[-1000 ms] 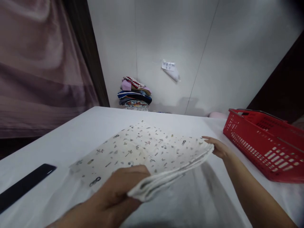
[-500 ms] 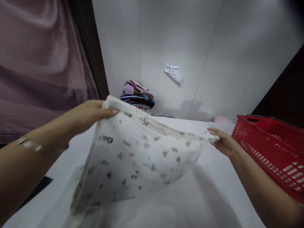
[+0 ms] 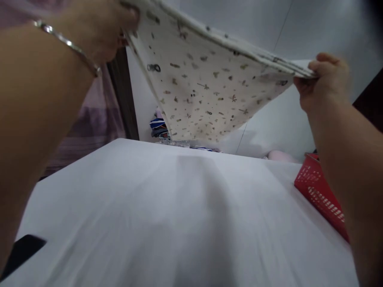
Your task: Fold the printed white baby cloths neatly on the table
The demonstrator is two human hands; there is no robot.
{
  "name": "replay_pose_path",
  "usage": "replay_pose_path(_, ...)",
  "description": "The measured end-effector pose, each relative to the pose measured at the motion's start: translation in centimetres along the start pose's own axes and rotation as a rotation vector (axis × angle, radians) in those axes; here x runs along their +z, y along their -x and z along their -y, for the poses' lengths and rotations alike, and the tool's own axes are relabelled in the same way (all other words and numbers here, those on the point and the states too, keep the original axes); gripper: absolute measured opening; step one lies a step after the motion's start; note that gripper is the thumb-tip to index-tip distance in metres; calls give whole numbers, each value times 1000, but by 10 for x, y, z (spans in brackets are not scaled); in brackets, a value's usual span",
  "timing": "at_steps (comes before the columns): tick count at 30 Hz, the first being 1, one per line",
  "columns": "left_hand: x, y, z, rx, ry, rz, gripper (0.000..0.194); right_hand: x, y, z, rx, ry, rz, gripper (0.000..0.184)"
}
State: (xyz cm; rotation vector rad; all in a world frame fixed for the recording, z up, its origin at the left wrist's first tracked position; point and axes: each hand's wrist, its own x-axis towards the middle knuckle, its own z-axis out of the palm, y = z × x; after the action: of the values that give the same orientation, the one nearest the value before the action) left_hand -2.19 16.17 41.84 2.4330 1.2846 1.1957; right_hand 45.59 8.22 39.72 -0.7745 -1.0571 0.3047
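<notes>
A white cloth with small scattered prints is stretched between my hands, raised above the white-covered table. My left hand, slightly blurred and cut off by the top edge, grips its upper left corner. The upper right corner is pinched in my right hand, fingers closed around the edge. Several layers show along the top edge, so the cloth seems folded. Its lower part hangs away from me toward the wall, over the table's far side.
A red plastic basket stands at the right, partly behind my forearm. Folded fabrics are stacked beyond the far edge, partly hidden by the cloth. A pink item lies at the back right. A dark flat object is at the near left.
Both hands have risen, lifting the cloth off the table. It is now spread wide and pulled taut along the top, where before it sagged lower and nearer.
</notes>
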Motion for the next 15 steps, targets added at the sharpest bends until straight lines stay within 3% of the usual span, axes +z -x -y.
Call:
replay_pose_path(1, 6, 17, 3, 10, 56, -83, 76, -4, 20, 3, -34, 46, -14, 22)
replay_pose_path(3, 27, 56, 17, -18, 165, -180, 65, -15, 68, -5, 41, 142, -50, 22)
replay_pose_path(5, 57, 99, 38, -100, 247, -101, 60, -31, 124, -25, 200, 199, -73, 22)
replay_pose_path(8, 112, 173, 78, -111, 306, 220, 56, -63, 221, -66, 453, 295, -117, 21)
replay_pose_path(9, 131, 200, 91, -90, 305, 278, 53, -75, 256, -79, 529, 331, -108, 22)
replay_pose_path(12, 181, 278, 124, -176, 263, 384, 52, -105, 357, -110, 766, 376, -121, 23)
replay_pose_path(15, 204, 335, 143, -225, 241, 457, 51, -124, 429, -123, 935, 365, -143, 23)
